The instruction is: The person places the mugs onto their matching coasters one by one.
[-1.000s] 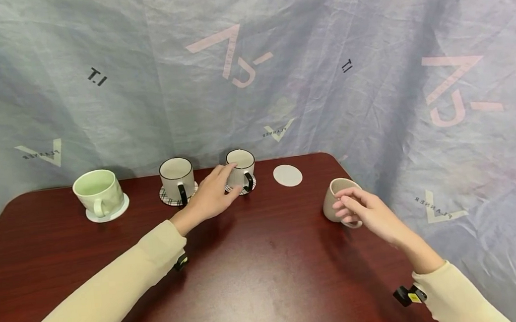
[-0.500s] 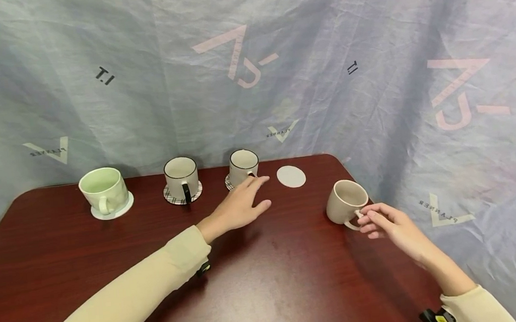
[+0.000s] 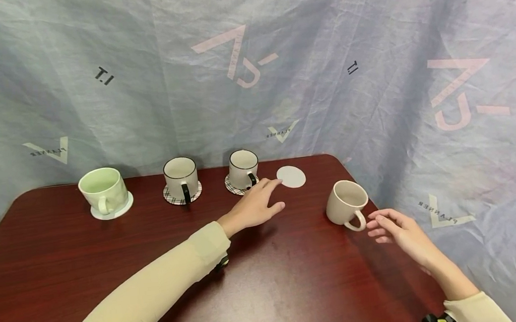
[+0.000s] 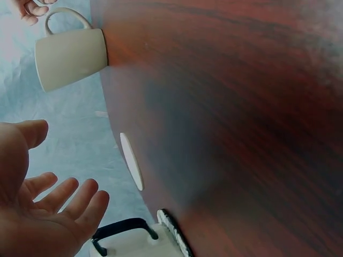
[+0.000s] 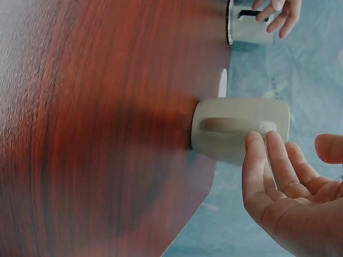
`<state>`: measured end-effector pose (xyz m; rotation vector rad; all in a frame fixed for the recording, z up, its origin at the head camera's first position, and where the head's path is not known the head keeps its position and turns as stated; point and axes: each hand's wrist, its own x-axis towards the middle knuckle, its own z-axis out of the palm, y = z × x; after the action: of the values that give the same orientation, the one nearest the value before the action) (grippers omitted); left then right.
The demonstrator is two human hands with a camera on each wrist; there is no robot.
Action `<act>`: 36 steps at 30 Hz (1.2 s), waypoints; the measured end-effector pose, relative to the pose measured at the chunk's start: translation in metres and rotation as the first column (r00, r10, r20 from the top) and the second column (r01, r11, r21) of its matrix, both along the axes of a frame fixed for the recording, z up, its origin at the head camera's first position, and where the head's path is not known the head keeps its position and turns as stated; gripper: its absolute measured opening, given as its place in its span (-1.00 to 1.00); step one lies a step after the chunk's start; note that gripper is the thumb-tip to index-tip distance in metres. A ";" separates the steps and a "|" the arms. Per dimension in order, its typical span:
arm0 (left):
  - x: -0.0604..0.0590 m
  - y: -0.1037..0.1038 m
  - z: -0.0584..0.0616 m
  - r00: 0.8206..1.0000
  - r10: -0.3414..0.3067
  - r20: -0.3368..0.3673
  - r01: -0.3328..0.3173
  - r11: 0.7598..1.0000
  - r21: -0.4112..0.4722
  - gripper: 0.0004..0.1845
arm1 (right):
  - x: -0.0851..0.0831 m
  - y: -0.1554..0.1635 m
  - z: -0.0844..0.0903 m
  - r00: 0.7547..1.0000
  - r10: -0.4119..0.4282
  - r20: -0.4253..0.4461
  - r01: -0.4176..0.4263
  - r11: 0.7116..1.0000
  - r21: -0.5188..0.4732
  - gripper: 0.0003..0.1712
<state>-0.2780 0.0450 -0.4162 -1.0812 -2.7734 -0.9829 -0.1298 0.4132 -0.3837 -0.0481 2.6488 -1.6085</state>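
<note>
A beige mug (image 3: 344, 205) stands upright at the table's right edge, its handle turned toward my right hand (image 3: 404, 233). That hand hovers just beside the handle with loosely bent fingers and holds nothing. My left hand (image 3: 254, 204) reaches over the table, fingers spread, between a white mug with a black handle (image 3: 242, 170) and a bare white coaster (image 3: 291, 177). In the left wrist view the left palm (image 4: 32, 214) is empty. The right wrist view has the right fingers (image 5: 278, 166) in front of the beige mug (image 5: 241, 123).
A second white mug with a black handle (image 3: 181, 177) stands on a plaid coaster (image 3: 168, 197). Farther left, a green mug (image 3: 103, 191) sits on a white coaster (image 3: 128, 204). Behind the dark red table (image 3: 267, 281) hangs a grey printed curtain (image 3: 143, 89).
My left hand has moved right, past the black-handled mug toward the bare coaster. My right hand has drawn back right from the beige mug.
</note>
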 end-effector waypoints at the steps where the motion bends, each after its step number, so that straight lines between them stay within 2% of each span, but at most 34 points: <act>1: -0.001 0.002 -0.001 1.000 0.003 0.006 -0.003 1.000 -0.003 -0.29 | -0.001 0.001 -0.001 1.000 -0.004 0.002 0.004 1.000 0.000 -0.52; 7: -0.013 0.014 -0.008 1.000 0.022 0.011 -0.022 0.999 -0.030 -0.30 | -0.004 0.007 -0.006 1.000 -0.020 0.007 0.020 1.000 0.012 -0.56; 19: -0.035 0.031 -0.014 0.998 0.056 0.038 -0.055 0.998 -0.042 -0.32 | -0.015 0.006 -0.012 0.996 -0.039 0.085 0.037 0.999 0.018 -0.45; 30: -0.047 0.047 -0.023 0.997 0.068 0.048 -0.061 0.991 -0.119 -0.32 | -0.018 0.010 -0.023 0.992 -0.011 0.126 0.019 0.998 -0.063 -0.44; 36: -0.056 0.053 -0.027 0.993 0.101 0.067 -0.091 0.986 -0.141 -0.30 | -0.024 0.006 -0.025 0.991 0.014 0.135 0.001 0.994 -0.111 -0.53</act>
<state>-0.3336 0.0976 -0.4429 -0.9322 -2.9604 -0.8484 -0.1542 0.4189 -0.4087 0.0470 2.4553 -1.6899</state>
